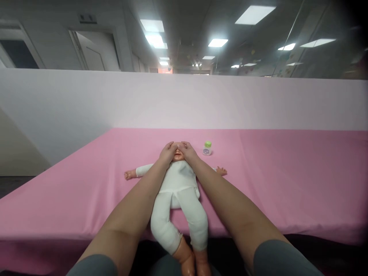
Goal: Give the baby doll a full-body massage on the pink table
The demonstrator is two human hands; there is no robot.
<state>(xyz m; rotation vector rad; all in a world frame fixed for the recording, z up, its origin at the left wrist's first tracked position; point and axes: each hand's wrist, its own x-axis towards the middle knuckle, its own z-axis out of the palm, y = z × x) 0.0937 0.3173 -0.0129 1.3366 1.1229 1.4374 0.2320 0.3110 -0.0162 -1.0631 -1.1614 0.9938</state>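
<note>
I see my left hand [168, 150] and right hand [187, 150] together, fingers flat on the face of the doll [178, 184]; it lies face-up in white on the pink surface [287, 172].

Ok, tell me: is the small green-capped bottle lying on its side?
No, the small green-capped bottle stands upright on the pink table cover.
</note>
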